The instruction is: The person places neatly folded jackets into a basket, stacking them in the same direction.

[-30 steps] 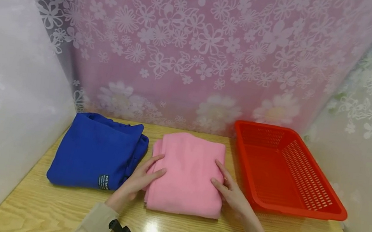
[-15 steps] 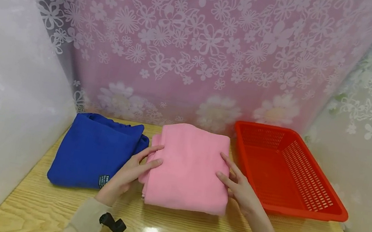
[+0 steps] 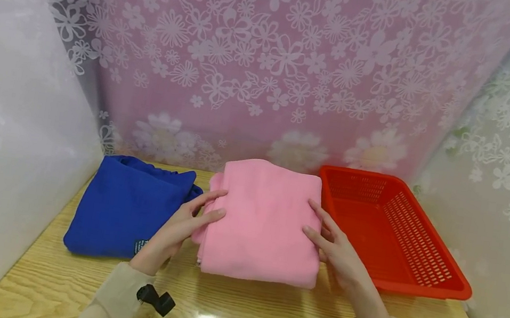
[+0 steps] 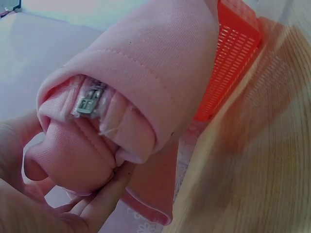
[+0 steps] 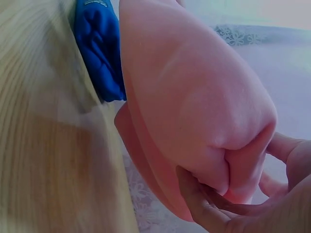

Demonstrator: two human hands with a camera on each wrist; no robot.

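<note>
- The left hand [image 3: 181,224] is gripping the left side of a folded pink garment [image 3: 268,225], with thumb and forefinger lying over the top face; in the left wrist view its other fingers are curling round the edge.
- The right hand [image 3: 344,254] is mirroring this on the opposite side, pinching the folds between thumb and fingers; both forearms are reaching in from the near edge, and beige sleeves [image 3: 119,289] are ending at the wrists, each carrying a small black device [image 3: 156,301].
- The pink garment is hanging level between the hands, raised clear of the counter [image 3: 258,315]; a metal zipper piece [image 4: 90,99] is showing inside its open fold, on the left hand's side.
- To the left, a folded blue garment [image 3: 125,206] is lying on the counter; the left hand and wrist are covering part of its right edge and crowding its dark label [image 3: 139,246].
- To the right, a red basket [image 3: 365,243] is sitting on the counter; the right hand and the pink garment are hiding part of its left rim.
- Behind everything, a pink flowered curtain [image 3: 256,73] is hanging.
</note>
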